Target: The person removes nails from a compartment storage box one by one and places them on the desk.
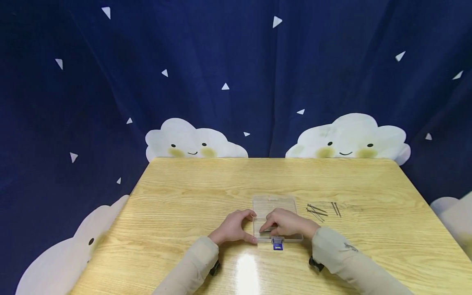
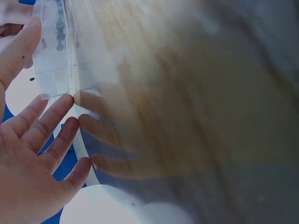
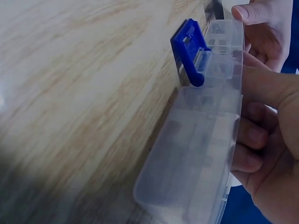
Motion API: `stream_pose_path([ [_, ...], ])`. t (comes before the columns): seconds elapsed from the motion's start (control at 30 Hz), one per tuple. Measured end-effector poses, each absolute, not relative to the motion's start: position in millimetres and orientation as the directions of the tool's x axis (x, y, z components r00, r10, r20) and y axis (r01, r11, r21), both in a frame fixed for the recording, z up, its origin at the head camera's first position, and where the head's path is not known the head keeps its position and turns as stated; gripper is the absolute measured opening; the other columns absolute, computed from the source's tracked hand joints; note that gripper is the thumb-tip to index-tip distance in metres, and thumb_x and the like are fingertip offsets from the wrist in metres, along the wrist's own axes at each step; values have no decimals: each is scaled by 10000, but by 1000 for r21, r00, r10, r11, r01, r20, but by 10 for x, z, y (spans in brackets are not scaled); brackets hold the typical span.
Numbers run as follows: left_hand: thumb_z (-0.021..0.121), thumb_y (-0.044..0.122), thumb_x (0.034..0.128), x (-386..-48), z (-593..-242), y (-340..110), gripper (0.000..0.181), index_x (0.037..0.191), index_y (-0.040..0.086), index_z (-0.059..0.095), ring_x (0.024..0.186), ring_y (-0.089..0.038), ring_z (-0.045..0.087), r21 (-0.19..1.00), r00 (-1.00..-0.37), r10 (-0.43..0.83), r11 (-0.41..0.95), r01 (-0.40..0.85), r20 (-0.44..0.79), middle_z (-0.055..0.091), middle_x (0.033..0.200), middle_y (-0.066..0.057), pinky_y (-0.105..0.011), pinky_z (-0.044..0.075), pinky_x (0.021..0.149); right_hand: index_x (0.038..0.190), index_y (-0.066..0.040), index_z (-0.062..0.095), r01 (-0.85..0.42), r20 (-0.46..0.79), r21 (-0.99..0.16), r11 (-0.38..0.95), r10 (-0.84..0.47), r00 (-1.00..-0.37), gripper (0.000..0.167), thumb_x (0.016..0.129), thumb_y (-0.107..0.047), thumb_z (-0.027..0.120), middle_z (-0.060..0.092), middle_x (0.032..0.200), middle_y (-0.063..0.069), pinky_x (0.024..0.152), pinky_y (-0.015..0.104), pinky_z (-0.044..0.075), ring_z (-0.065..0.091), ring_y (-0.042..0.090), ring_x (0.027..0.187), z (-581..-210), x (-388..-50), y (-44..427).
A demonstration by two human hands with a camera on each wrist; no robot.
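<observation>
A clear plastic box (image 1: 274, 203) with its lid raised at the back stands on the table, its blue latch (image 3: 189, 49) hanging at the front. My left hand (image 1: 234, 227) holds the box's left end, thumb near the front corner and fingers at the back. In the left wrist view the fingers (image 2: 51, 121) spread beside the box wall. Reaching down into the box, my right hand (image 1: 285, 223) has thumb and index finger around a thin dark piece (image 1: 264, 232), too small to identify surely. The right wrist view shows its curled fingers behind the translucent wall.
Several long dark screws or nails (image 1: 316, 211) lie loose to the right of the box, with a pair (image 1: 336, 209) a little farther right. The wooden table (image 1: 177, 196) ends at a dark blue curtain (image 1: 221, 49) with clouds printed on it.
</observation>
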State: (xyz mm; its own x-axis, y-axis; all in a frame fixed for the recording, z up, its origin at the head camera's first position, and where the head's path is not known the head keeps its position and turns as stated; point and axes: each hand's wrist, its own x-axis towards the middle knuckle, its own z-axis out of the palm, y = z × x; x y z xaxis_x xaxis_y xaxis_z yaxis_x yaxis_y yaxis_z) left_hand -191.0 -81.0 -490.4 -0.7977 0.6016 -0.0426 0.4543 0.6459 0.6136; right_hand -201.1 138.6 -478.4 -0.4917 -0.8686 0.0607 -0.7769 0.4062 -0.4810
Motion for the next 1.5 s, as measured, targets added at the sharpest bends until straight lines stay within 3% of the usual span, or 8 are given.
stream_pose_path([
  [0.37, 826, 393, 613, -1894, -4908, -804, 690, 1181, 134, 531, 1026, -190, 514, 619, -797, 603, 639, 457, -33, 625, 1075, -10, -357, 384, 918, 1003, -158, 722, -834, 61, -383, 398, -890, -453, 231, 780, -100, 702, 400, 621, -109, 487, 120, 245, 244, -20, 551, -4777, -1965, 1377],
  [0.67, 827, 392, 612, -1902, -4908, -816, 684, 1177, 141, 533, 1020, -185, 521, 601, -798, 602, 645, 471, -21, 628, 1066, -3, -360, 387, 918, 1070, -206, 695, -848, -37, -374, 377, -919, -392, 379, 737, -28, 722, 369, 633, -86, 510, 126, 226, 226, -3, 567, -4745, -2043, 1289],
  [0.87, 822, 384, 625, -1899, -4911, -806, 669, 1173, 126, 538, 1003, -198, 528, 601, -792, 610, 636, 483, -10, 632, 1062, -17, -354, 403, 890, 1066, -215, 695, -833, -83, -382, 401, -912, -401, 445, 684, 8, 737, 367, 643, -91, 524, 130, 253, 250, -5, 582, -4733, -2055, 1253],
  [1.5, 839, 360, 603, -1894, -4873, -804, 690, 1176, 122, 536, 1033, -195, 534, 606, -797, 603, 644, 468, -26, 630, 1066, -14, -378, 353, 963, 1084, -207, 684, -813, -115, -395, 428, -901, -419, 470, 688, 44, 720, 431, 719, -94, 556, 153, 300, 291, 20, 618, -4717, -2053, 1236],
])
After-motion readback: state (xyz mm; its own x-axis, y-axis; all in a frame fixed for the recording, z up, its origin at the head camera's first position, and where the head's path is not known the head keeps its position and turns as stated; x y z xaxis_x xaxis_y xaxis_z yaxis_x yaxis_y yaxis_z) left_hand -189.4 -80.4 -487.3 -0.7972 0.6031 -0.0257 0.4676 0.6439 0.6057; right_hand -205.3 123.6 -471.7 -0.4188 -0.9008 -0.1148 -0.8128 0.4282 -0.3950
